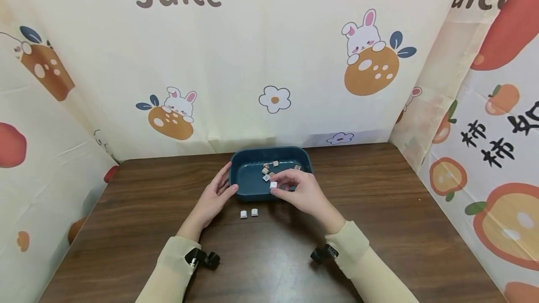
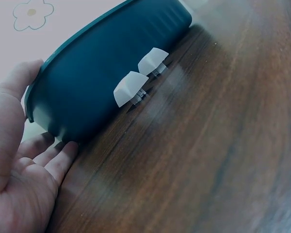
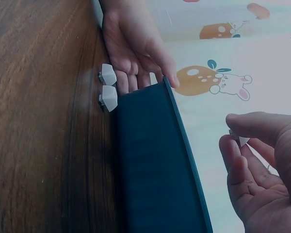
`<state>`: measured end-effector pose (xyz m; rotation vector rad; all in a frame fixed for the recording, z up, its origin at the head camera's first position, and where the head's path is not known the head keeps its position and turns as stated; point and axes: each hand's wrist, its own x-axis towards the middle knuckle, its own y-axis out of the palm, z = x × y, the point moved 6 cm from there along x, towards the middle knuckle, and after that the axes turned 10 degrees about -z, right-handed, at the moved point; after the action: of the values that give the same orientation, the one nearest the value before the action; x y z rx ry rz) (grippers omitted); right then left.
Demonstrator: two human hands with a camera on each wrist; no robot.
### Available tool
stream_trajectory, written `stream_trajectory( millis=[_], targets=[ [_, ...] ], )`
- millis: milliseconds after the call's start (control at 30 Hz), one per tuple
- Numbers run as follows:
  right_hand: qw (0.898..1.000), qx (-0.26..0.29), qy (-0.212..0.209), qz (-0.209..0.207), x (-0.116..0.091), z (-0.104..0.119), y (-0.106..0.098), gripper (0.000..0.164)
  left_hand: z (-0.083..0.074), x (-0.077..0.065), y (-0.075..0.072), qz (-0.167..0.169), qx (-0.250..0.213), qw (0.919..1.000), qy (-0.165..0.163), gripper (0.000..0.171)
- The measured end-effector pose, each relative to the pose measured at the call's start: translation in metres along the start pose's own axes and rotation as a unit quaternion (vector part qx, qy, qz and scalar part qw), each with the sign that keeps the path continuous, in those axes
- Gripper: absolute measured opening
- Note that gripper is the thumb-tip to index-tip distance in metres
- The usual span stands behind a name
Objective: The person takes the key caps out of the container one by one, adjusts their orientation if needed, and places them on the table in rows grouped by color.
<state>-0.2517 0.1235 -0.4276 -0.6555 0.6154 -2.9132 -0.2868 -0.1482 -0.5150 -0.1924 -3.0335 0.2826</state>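
Note:
A dark teal tray (image 1: pixel 252 196) stands at the back of the table with several small keycaps (image 1: pixel 266 177) inside. My left hand (image 1: pixel 212 200) holds its left end; in the left wrist view the thumb lies at the rim and the other fingers bear on the lower wall. Over the tray's front right part, my right hand (image 1: pixel 304 191) pinches a white keycap (image 1: pixel 273 184) between thumb and fingertips. In the right wrist view this keycap (image 3: pixel 243 141) is partly hidden by the fingers. Two white keycaps (image 2: pixel 131 88) sit on the table before the tray, with stem pieces showing underneath.
The brown wooden table (image 1: pixel 269 256) runs back to a printed cloth wall (image 1: pixel 236 60) close behind the tray. More printed cloth rises along the left and right sides. A black wrist camera (image 1: pixel 202 258) sits on the left cuff, another (image 1: pixel 324 253) on the right.

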Motion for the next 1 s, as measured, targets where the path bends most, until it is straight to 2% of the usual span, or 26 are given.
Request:
stream_trajectory(
  millis=[167,333,533,833,1000],
  targets=[
    [1.0,0.006,-0.019,-0.014,-0.003,0.003,0.002,0.023,-0.001,-0.001,-0.001,0.002,-0.001,1.0,0.0,0.073],
    [0.999,0.011,-0.02,-0.022,-0.009,0.006,0.008,0.024,0.0,-0.001,-0.001,0.004,-0.004,1.0,-0.002,0.073],
    [1.0,-0.005,0.001,0.01,-0.017,0.004,0.019,0.025,0.001,-0.001,-0.001,0.003,-0.004,1.0,-0.005,0.073],
    [0.997,-0.016,0.022,0.07,-0.029,-0.003,0.037,0.019,-0.001,-0.001,-0.002,-0.003,-0.001,1.0,-0.001,0.071],
    [0.996,-0.028,0.028,0.082,-0.032,-0.009,0.046,0.018,-0.001,-0.002,-0.003,-0.006,-0.001,1.0,-0.004,0.071]
  ],
)
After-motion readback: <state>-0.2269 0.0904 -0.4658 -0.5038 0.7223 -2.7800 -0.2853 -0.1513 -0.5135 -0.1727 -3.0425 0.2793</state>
